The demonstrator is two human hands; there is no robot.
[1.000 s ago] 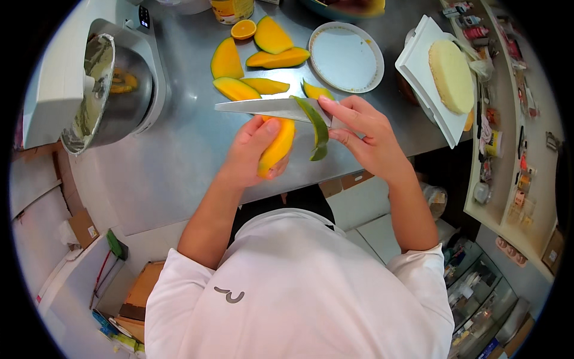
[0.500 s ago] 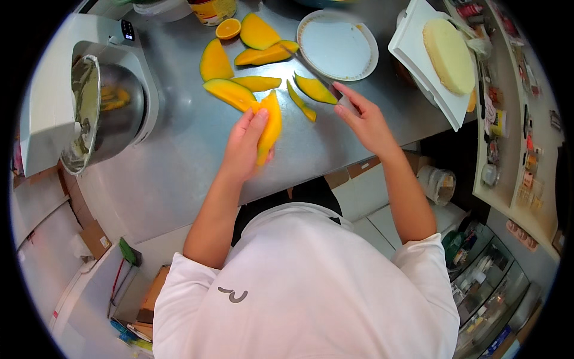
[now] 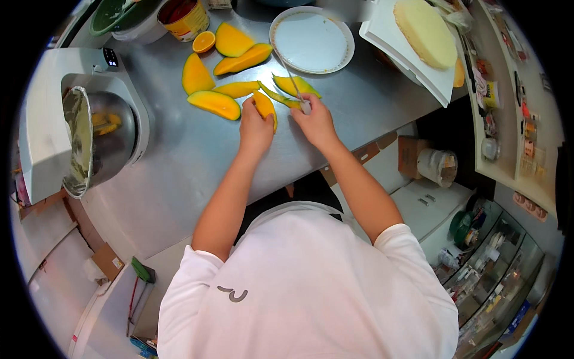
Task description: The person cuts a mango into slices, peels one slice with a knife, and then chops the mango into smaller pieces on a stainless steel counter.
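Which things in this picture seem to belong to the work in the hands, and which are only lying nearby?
Seem to belong:
mango piece, in the left hand
knife, in the right hand
green peel strip
mango slices on the table

Seem only nearby:
orange half
yellow tin
mixer
pale round cake

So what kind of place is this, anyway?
Probably a small bakery or cake kitchen: there's a large white stand mixer, a bare-metal worktop and what looks like a round, pale cake layer.
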